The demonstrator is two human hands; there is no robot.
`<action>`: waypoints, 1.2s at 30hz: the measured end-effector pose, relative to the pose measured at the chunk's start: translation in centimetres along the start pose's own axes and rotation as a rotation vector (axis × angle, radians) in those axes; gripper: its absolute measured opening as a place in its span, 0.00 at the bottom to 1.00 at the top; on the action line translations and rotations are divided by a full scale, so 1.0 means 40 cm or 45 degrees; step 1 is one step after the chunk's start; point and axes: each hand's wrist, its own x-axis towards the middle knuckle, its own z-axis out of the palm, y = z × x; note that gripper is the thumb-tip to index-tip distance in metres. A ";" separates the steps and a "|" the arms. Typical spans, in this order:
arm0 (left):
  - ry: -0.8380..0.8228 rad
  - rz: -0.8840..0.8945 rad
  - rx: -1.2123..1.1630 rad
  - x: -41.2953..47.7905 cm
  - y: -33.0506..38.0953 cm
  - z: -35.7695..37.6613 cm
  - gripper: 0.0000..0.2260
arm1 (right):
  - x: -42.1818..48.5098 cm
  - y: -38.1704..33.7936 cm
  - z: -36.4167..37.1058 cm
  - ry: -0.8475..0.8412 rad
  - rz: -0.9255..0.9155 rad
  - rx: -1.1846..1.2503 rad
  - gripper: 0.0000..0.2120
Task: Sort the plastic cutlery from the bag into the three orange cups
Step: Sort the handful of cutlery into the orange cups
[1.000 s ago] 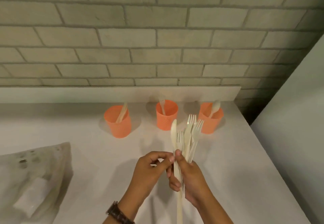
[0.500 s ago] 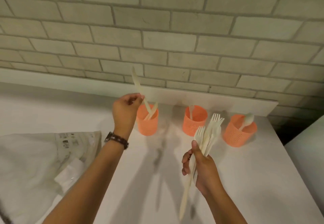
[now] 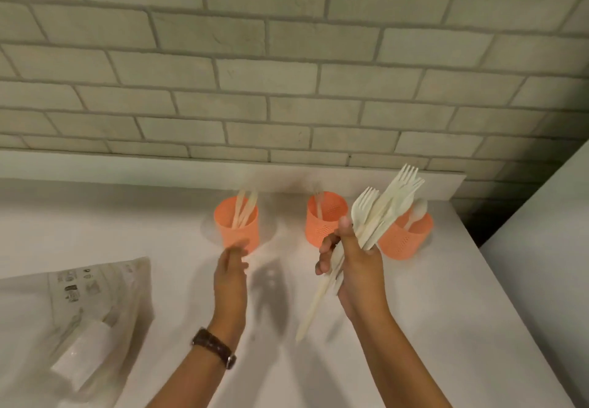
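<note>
Our right grip (image 3: pixel 353 269) curls round a fanned bundle of forks (image 3: pixel 395 198), held upright as stock to pick from, one kind per cup. Our left grip (image 3: pixel 231 269) is blurred and seems loose and empty, just before the left cup (image 3: pixel 237 229), while the bag (image 3: pixel 95 296) lies far left on the surface (image 3: pixel 446 312).

Matt cream plastic forks (image 3: pixel 387 206), perforated orange plastic cups (image 3: pixel 326 221), rough brick wall (image 3: pixel 287 72)

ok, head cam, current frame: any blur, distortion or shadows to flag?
Head view: the left hand is motion-smeared, its fingers ghosting over the leftmost orange perforated plastic cup; the right hand and its bundle of cream plastic cutlery look fairly sharp; the grey brick wall bows from wide-angle distortion; soft hand shadows fall on the white counter; the clear plastic bag is blurred.
</note>
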 end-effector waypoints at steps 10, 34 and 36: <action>-0.408 -1.087 -1.080 -0.205 -0.019 0.044 0.20 | -0.054 0.032 0.055 -0.069 -0.075 -0.179 0.14; -0.460 0.571 0.014 -0.197 0.180 0.058 0.06 | -0.134 0.083 -0.033 0.007 0.013 -0.479 0.05; -0.474 0.560 0.056 -0.194 0.173 0.073 0.06 | -0.133 0.079 -0.036 0.009 -0.006 -0.501 0.05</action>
